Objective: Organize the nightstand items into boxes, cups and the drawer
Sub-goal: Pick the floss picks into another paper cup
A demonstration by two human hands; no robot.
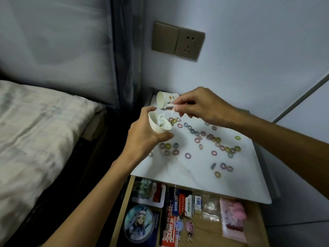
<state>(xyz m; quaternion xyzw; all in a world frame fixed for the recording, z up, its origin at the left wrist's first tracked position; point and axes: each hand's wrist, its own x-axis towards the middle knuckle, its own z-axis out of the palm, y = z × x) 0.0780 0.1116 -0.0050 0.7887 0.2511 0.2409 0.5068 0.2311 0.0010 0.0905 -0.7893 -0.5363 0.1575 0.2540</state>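
My left hand (142, 132) holds a white paper cup (158, 123) tilted toward me above the left side of the white nightstand top (178, 173). White stringy items lie inside that cup. My right hand (201, 106) pinches a small white item (171, 106) just above the cup's rim. A second paper cup (164, 99) with a printed pattern lies on its side at the back of the top, partly behind my right fingers. Several small coloured hair ties (211, 138) are scattered over the top. Below, the wooden drawer (122, 211) stands open.
The drawer holds a round picture badge (138, 223), card packs, small boxes (196, 202), keychains, clear bags and a pink pouch (231, 218). A bed (35, 131) lies to the left. A wall socket plate (178, 41) sits above the nightstand. A small grey clip (213, 165) rests among the ties.
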